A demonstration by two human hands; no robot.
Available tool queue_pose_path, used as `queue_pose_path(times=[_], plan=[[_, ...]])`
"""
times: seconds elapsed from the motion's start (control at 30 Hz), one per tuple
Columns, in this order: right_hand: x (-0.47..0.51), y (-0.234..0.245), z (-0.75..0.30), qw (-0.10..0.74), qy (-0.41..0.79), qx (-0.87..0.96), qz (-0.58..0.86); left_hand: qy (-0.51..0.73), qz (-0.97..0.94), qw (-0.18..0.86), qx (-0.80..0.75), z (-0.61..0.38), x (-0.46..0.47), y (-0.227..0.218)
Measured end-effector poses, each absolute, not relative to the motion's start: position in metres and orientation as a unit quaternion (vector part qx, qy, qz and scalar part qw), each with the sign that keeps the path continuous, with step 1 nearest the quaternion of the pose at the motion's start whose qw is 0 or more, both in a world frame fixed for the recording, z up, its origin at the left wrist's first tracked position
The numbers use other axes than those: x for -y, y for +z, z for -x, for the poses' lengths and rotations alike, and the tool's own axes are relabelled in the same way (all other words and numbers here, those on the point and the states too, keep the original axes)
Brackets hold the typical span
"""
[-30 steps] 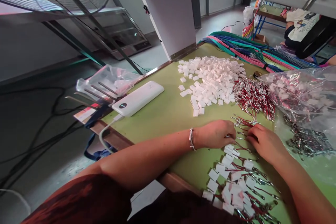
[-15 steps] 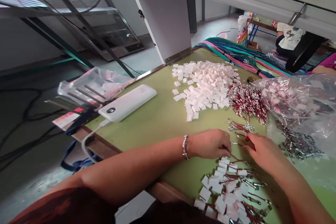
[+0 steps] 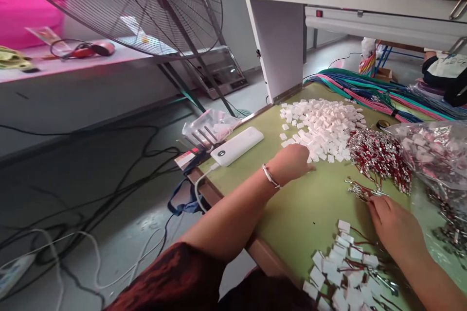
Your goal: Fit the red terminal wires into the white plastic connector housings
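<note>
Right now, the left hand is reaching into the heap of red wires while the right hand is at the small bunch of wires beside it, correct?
Not quite: in the head view the left hand reaches the pile of white plastic pieces instead. The right hand is indeed at the small bunch of wires.

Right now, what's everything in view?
table: one, green, under the hands
housings: heap, white, far middle of table
wires: heap, red, right of housings
joined pieces: many, white and red, near edge
power bank: one, white, left edge
small bag: one, clear, left corner
large bag: one, clear, right side
cable bundle: one, many-coloured, far end
fan: one, dark, back left
bracelet: one, silver, left wrist
left hand: one, at housings' near edge
right hand: one, on loose wires
</note>
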State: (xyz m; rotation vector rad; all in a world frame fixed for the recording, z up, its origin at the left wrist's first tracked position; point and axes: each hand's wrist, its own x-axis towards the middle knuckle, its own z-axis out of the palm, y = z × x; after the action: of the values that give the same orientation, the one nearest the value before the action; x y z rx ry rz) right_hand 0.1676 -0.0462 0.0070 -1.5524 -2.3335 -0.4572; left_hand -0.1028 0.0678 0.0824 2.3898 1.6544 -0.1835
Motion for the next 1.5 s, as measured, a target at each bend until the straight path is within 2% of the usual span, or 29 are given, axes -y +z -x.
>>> queue_pose_path(times=[0.1, 0.2, 0.4, 0.5, 0.6, 0.73, 0.9, 1.13, 1.5], plan=[[0.049, 0.021, -0.164, 0.227, -0.119, 0.797, 0.547, -0.102, -0.817, 0.113, -0.557, 0.087, -0.065, 0.067], [0.054, 0.031, -0.16, 0.234, -0.031, 0.784, 0.574, -0.097, -0.832, 0.123, -0.532, 0.078, -0.06, 0.061], [0.056, 0.04, -0.151, 0.054, 0.121, 0.748, 0.65, -0.035, -0.857, 0.16, -0.488, 0.074, -0.053, 0.056], [0.053, 0.038, -0.15, 0.026, 0.146, 0.733, 0.664, 0.075, -0.841, 0.274, -0.46, 0.067, -0.049, 0.05], [0.05, 0.033, -0.153, 0.078, 0.146, 0.741, 0.651, 0.164, -0.77, 0.452, -0.419, 0.06, -0.047, 0.041], [0.051, 0.027, -0.158, 0.137, 0.134, 0.762, 0.618, 0.209, -0.613, 0.647, -0.403, 0.053, -0.045, 0.031], [0.057, 0.032, -0.157, 0.183, 0.042, 0.764, 0.618, 0.223, -0.47, 0.779, -0.351, 0.047, -0.041, 0.025], [0.065, 0.044, -0.144, 0.107, 0.001, 0.809, 0.577, 0.212, -0.403, 0.827, -0.329, 0.041, -0.032, 0.024], [0.066, 0.039, -0.143, 0.149, 0.005, 0.794, 0.589, 0.193, -0.415, 0.831, -0.316, 0.041, -0.03, 0.022]])
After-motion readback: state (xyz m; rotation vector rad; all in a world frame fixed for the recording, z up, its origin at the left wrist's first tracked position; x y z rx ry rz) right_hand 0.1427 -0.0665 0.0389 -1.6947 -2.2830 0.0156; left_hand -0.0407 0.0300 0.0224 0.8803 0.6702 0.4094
